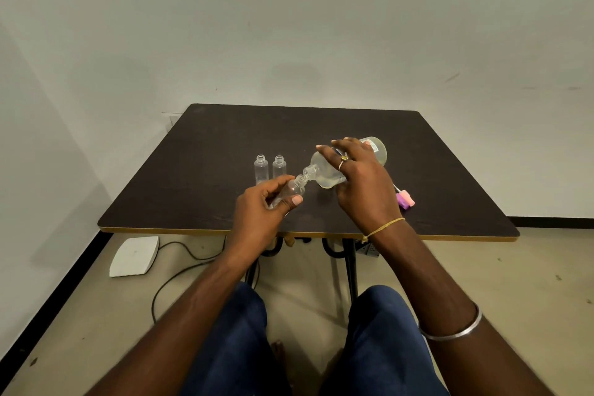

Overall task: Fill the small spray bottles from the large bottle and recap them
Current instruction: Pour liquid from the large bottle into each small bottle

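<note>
Two small bottles stand upright and uncapped, side by side on the table (193,170), just beyond our left hand (262,204): the left one (260,167) and the right one (279,166). Both look clear, and we cannot tell whether they hold any liquid.

Our left hand grips a third bottle (295,189) above the table. Its fingers curl round the body and the thumb presses along the near side. This bottle is tilted, with its open neck pointing up and to the right.

Our right hand (361,182) grasps the big bottle (324,172) from above, fingers spread over it and wrapped round its body. The big bottle lies nearly on its side in the air, base toward the far right, mouth down and to the left. Its mouth meets the third bottle's neck. Clear liquid pools in its lower side. We cannot tell whether any is flowing.

Pink and purple caps (405,199) lie on the table just right of our right hand, with a thin white tube showing behind them. Their count is unclear.

We wear a ring (344,158) on the right hand, a yellow thread (384,227) at that wrist and a metal bangle (450,333) further up the arm. On the floor to the left lie a white pad (135,255) and a black cable (180,270).
</note>
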